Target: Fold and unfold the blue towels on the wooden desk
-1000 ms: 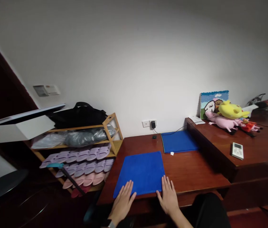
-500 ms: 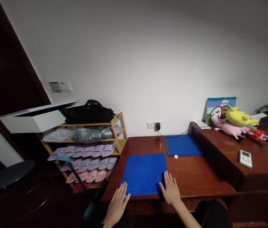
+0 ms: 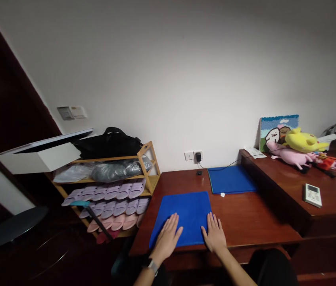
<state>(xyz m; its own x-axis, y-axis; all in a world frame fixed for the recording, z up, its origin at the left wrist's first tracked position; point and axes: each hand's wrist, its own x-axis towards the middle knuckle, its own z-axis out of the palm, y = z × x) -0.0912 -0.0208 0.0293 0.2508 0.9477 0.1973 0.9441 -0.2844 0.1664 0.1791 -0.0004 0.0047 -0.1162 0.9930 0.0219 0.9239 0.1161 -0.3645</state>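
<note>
A blue cloth (image 3: pixel 187 208) lies flat on the brown wooden table (image 3: pixel 179 180), near its front edge. My left hand (image 3: pixel 168 237) rests with fingers stretched out on the cloth's front left part, palm down. At the cloth's right edge, my right hand (image 3: pixel 214 234) lies flat with its fingers extended, partly on the cloth and partly over the wood. Neither hand grips anything. Farther back on the table is a second blue cloth (image 3: pixel 233 180), with a small white tag (image 3: pixel 222 195) at its front edge.
Left of the table stands a wooden shoe rack (image 3: pixel 149 167) with purple and pink slippers, a black bag (image 3: pixel 108 143) and a white box (image 3: pixel 45 157). On the raised surface at right are plush toys (image 3: pixel 303 141) and a white remote-like device (image 3: pixel 313 194). A black plug (image 3: pixel 198 157) sits in the wall.
My left hand has moved forward and right, from the cloth's front left corner onto the cloth. My right hand stays at the right edge. The view has shifted slightly.
</note>
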